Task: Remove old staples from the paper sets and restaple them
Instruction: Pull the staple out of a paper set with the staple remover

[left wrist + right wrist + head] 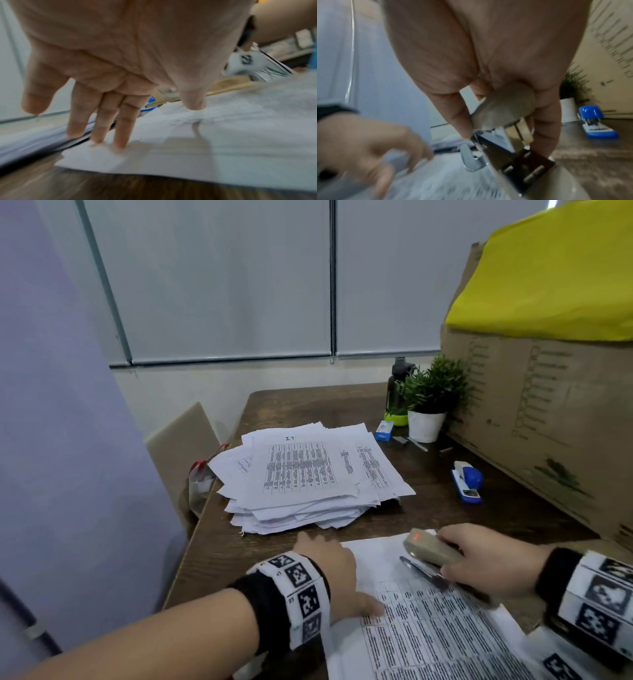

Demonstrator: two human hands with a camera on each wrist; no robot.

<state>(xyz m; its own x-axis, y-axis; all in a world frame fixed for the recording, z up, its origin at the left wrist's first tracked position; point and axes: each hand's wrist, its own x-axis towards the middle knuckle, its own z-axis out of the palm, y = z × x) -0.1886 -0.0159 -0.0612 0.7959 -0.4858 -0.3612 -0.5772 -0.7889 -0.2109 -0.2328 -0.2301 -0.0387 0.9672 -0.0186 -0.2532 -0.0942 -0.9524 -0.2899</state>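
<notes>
A: R hand point(493, 559)?
B: Grip wrapped round a beige stapler point(432, 549), thumb one side, fingers the other. Stapler sits over the top corner of the near paper set point(428, 628), nose pointing away from the person. Metal base showing under the beige top; wrist view shows top and base apart at the front.

A: L hand point(337, 573)?
B: Flat, fingers point(120, 129) straight and spread, pressing the near paper set down by its left edge. Thumb also down on the sheet. Nothing gripped.

A: Where's the set?
B: On the worktop point(445, 508), nearest the person, printed table face up. Top-left corner lies just past the L fingertips.

A: Other stuff?
B: Messy paper stack point(308, 477) mid-worktop, beyond the hands. Blue stapler point(466, 481) to the right of it, lying apart from both hands. Small blue staple box point(384, 431) and loose staple strips near a potted plant point(430, 402). Dark bottle point(397, 385) behind the plant. Cardboard box point(548, 412) far right, yellow cover on top.

A: Staple in the near set?
B: Can't tell, too blurred.
</notes>
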